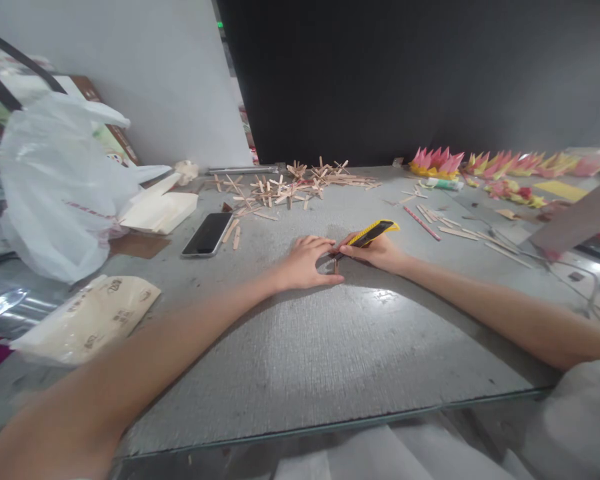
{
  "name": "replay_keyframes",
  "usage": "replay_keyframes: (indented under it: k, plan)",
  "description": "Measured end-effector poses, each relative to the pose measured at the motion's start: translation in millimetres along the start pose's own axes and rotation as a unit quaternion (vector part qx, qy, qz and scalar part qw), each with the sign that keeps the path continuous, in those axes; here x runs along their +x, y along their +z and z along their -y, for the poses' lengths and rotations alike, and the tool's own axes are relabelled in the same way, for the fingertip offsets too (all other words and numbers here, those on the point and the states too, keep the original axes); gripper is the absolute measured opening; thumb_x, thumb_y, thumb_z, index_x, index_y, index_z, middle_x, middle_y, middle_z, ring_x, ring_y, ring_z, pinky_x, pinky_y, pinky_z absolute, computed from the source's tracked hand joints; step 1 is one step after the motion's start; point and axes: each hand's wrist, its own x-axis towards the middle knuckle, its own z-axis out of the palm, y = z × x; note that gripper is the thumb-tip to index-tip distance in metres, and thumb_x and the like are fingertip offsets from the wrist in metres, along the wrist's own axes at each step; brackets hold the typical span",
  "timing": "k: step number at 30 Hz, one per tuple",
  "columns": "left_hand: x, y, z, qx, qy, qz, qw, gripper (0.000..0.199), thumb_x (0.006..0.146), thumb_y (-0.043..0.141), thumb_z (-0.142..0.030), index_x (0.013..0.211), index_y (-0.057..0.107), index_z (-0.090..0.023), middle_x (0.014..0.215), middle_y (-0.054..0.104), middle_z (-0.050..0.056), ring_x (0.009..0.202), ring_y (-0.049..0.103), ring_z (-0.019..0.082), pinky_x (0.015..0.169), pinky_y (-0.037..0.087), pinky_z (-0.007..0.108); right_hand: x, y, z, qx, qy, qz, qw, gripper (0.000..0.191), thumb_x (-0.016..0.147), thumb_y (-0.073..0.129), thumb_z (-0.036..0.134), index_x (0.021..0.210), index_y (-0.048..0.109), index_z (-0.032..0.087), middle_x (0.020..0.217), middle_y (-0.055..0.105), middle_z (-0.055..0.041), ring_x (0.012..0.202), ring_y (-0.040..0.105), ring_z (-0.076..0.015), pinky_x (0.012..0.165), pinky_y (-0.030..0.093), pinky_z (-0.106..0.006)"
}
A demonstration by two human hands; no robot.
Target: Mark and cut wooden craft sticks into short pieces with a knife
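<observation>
My right hand (377, 254) is closed around a yellow and black utility knife (373, 233). The knife slants, its handle up to the right and its front end down toward my left hand. Resting on the table, my left hand (307, 263) curves its thumb and fingers about a small brown wooden stick (336, 266), seemingly pinched between thumb and forefinger. The knife's front end is close to the upper end of this stick. Fingers partly hide the contact between blade and wood.
Wooden sticks (290, 190), many joined into star shapes, lie in a heap at the back. A phone (208, 235), a white plastic bag (63, 187) and a paper packet (97, 317) sit left. Pink paper flowers (436, 162), loose sticks (457, 232) and a glue stick (445, 184) lie right.
</observation>
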Motion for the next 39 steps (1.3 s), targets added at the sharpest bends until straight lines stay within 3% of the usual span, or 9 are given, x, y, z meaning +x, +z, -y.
replay_keyframes:
  k: [10,13,18,21,24,28,34,39]
  plan:
    - [-0.8,-0.8,-1.0,0.006,0.002,0.0,1.0,0.07,0.083,0.073,-0.071,0.138,0.065,-0.029,0.154,0.058,0.009,0.146,0.044,0.035,0.123,0.032,0.054,0.8,-1.3,-6.7,-0.004,0.001,0.013,1.0,0.044,0.092,0.073,0.06,0.101,0.076,0.017,0.059,0.049,0.0049,0.055,0.045,-0.0119,0.048,0.033,-0.026]
    - [-0.6,-0.6,-0.4,0.008,0.008,-0.002,1.0,0.068,0.082,0.073,-0.073,0.134,0.066,-0.029,0.155,0.058,0.008,0.146,0.045,0.034,0.123,0.032,0.054,2.8,-0.9,-13.3,0.056,0.012,0.008,0.998,0.045,0.094,0.07,0.062,0.102,0.072,0.018,0.062,0.051,0.0047,0.052,0.042,-0.0096,0.047,0.029,-0.025]
    - [-1.2,-0.1,0.2,0.016,0.004,0.001,1.0,0.067,0.083,0.072,-0.074,0.132,0.067,-0.028,0.156,0.057,0.009,0.147,0.044,0.035,0.122,0.031,0.055,10.8,1.8,-21.7,0.238,0.039,-0.092,0.966,0.051,0.086,0.074,0.07,0.081,0.056,0.022,0.063,0.053,0.0034,0.05,0.045,-0.011,0.042,0.027,-0.025]
    - [-1.6,-0.6,0.3,0.014,0.0,0.005,1.0,0.069,0.084,0.07,-0.074,0.134,0.066,-0.027,0.158,0.055,0.009,0.148,0.043,0.036,0.122,0.031,0.056,14.1,0.5,-20.0,0.261,0.032,-0.137,0.955,0.051,0.083,0.08,0.065,0.073,0.054,0.022,0.067,0.058,0.0009,0.058,0.053,-0.0127,0.049,0.041,-0.026]
    - [-2.2,-1.9,-0.6,0.015,-0.001,0.006,1.0,0.07,0.085,0.069,-0.075,0.136,0.065,-0.027,0.158,0.055,0.009,0.149,0.042,0.036,0.122,0.031,0.054,14.1,-2.5,-16.8,0.265,0.032,-0.17,0.949,0.044,0.077,0.089,0.054,0.077,0.06,0.021,0.076,0.067,-0.0018,0.069,0.061,-0.0154,0.062,0.052,-0.028]
    - [-3.7,-2.8,-3.0,0.018,0.004,-0.004,1.0,0.066,0.087,0.07,-0.072,0.134,0.066,-0.025,0.156,0.057,0.009,0.148,0.044,0.035,0.122,0.032,0.054,13.5,-5.8,-16.5,0.295,0.059,-0.207,0.931,0.043,0.081,0.088,0.054,0.094,0.06,0.024,0.059,0.058,0.0063,0.049,0.051,-0.0113,0.047,0.042,-0.023]
    - [-3.0,-0.5,-1.2,0.024,-0.001,-0.003,1.0,0.065,0.085,0.074,-0.069,0.133,0.067,-0.025,0.155,0.058,0.01,0.147,0.045,0.035,0.121,0.032,0.055,17.1,-13.7,-20.5,0.321,0.104,-0.174,0.925,0.052,0.085,0.075,0.071,0.086,0.054,0.024,0.056,0.059,0.003,0.044,0.053,-0.0143,0.042,0.04,-0.025]
    - [-1.9,-1.5,-0.4,0.014,-0.005,0.006,1.0,0.068,0.085,0.072,-0.072,0.135,0.067,-0.027,0.157,0.056,0.01,0.148,0.043,0.036,0.122,0.031,0.056,18.7,-23.0,-22.9,0.404,0.142,-0.128,0.895,0.057,0.09,0.062,0.077,0.076,0.044,0.026,0.053,0.053,0.0021,0.042,0.049,-0.0143,0.04,0.037,-0.026]
